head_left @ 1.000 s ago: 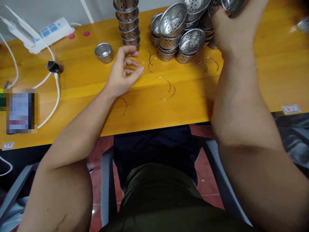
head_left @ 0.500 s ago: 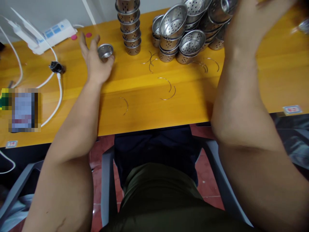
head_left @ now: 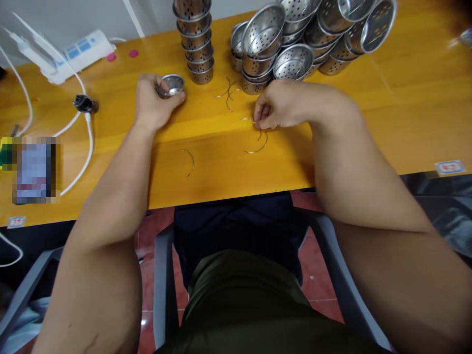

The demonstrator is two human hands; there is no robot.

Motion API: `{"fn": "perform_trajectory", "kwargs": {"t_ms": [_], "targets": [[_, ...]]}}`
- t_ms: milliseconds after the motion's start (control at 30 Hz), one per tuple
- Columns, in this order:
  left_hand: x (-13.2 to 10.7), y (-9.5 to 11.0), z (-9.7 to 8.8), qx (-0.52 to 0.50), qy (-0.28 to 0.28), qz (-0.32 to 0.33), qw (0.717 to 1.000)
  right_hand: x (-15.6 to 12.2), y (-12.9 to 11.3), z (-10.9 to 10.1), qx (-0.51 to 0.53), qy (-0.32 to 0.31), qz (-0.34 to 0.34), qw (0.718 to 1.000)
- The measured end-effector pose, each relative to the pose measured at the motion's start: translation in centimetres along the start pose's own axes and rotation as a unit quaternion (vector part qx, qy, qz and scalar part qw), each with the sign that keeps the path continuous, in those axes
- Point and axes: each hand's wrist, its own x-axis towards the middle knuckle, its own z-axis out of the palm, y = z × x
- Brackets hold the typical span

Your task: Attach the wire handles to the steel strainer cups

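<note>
My left hand (head_left: 150, 102) is closed around the side of a small perforated metal cup (head_left: 175, 83), its thumb on the near rim and fingers over the far side. The cup's mouth faces up. Farther right, my right hand (head_left: 285, 103) pinches a thin curved wire (head_left: 248, 119) at the table surface; the fingertips cover its middle. Just below lies another curved wire (head_left: 264, 144). A single wire arc (head_left: 193, 161) rests nearer the table's front edge, and crossed wires (head_left: 229, 94) lie between the two hands.
A tall stack of perforated cups (head_left: 199, 54) stands behind my left hand. More stacked and tilted cups (head_left: 263, 34) crowd the back, close behind my right hand. At the left are a white power strip (head_left: 81, 54), a black plug (head_left: 84, 103) with cables, and a blurred phone-like object (head_left: 35, 172).
My right hand has come down from the upper right to the wire and pinched it. My left hand's fingers have closed over the cup, which has shifted slightly right.
</note>
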Motion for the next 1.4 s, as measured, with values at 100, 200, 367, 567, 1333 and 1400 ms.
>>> {"fn": "perform_trajectory", "kwargs": {"t_ms": [100, 200, 367, 567, 1333, 1400], "targets": [[-0.2, 6.0, -0.3, -0.106, 0.069, 0.009, 0.992, 0.4, 0.4, 1.5, -0.038, 0.034, 0.000, 0.999], [-0.1, 10.5, 0.3, -0.213, 0.125, 0.138, 0.959, 1.2, 1.8, 2.9, 0.038, 0.100, -0.076, 0.991], [-0.6, 14.4, 0.6, -0.210, 0.071, 0.049, 0.974, 1.9, 2.5, 4.2, 0.106, 0.104, -0.087, 0.985], [-0.6, 13.7, 0.9, -0.241, 0.078, 0.069, 0.965, 1.0, 0.3, 2.4, 0.126, 0.110, -0.144, 0.975], [0.5, 9.3, 3.5, -0.269, 0.165, 0.144, 0.938, 0.3, -2.5, 1.3, 0.507, 0.176, -0.339, 0.773], [0.5, 10.2, 3.0, -0.259, 0.184, 0.151, 0.936, 0.2, -2.9, 1.2, 0.518, 0.194, -0.335, 0.763]]}}
